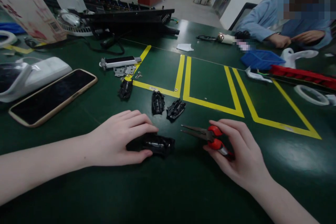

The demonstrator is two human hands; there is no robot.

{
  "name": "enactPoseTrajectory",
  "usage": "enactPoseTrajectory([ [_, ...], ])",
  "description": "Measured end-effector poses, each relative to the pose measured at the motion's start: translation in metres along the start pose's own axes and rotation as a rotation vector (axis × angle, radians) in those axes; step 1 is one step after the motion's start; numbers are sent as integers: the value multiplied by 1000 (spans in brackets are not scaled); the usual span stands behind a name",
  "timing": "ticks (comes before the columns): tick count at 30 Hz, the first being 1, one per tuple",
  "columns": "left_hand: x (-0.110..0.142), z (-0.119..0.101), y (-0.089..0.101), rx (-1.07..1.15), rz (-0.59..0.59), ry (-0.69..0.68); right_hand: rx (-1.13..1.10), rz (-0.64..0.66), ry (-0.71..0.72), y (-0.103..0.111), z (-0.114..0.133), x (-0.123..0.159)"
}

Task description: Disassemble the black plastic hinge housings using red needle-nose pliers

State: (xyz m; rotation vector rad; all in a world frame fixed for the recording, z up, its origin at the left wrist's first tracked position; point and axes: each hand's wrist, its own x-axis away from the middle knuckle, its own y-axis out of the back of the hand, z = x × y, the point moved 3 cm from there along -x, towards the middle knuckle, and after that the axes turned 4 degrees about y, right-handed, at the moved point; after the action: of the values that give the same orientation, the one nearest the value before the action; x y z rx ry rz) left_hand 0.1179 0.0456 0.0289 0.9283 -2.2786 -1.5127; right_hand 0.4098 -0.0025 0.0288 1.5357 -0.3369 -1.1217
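Note:
My left hand point(126, 138) curls its fingers and thumb round one end of a glossy black plastic part point(159, 145), which lies on its side at the table's near middle. To its right, my right hand point(241, 150) grips red-handled needle-nose pliers point(210, 134). Their jaws are slightly parted, point left and sit apart from the part. Just beyond lie similar black plastic pieces, one upright in the middle point(158, 102), one tilted to its right point(176, 109) and one further left point(125, 89). Small metal rings point(138, 75) and grey metal plates point(124, 71) rest behind them.
A phone point(54, 96) and a white device point(39, 75) lie at left, near a long black-and-white part point(120, 61). Yellow tape point(214, 105) marks boxes on the green table. A co-worker's hands point(294, 39), a blue tray point(262, 58) and a red strip point(304, 76) are at right.

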Motion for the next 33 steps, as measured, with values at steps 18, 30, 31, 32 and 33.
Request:
enactPoseTrajectory([
  [18,-14,-8,0,464,182,22,-107,53,-127,0,17,7],
  [30,-10,-7,1,646,146,130,-183,86,10,-6,23,9],
  [31,-10,-7,1,639,139,128,-181,85,8,-6,23,9],
  [32,-10,-7,1,633,134,124,-179,82,7,-6,24,9],
  [33,-10,-7,1,626,135,116,-177,82,7,-6,24,9],
])
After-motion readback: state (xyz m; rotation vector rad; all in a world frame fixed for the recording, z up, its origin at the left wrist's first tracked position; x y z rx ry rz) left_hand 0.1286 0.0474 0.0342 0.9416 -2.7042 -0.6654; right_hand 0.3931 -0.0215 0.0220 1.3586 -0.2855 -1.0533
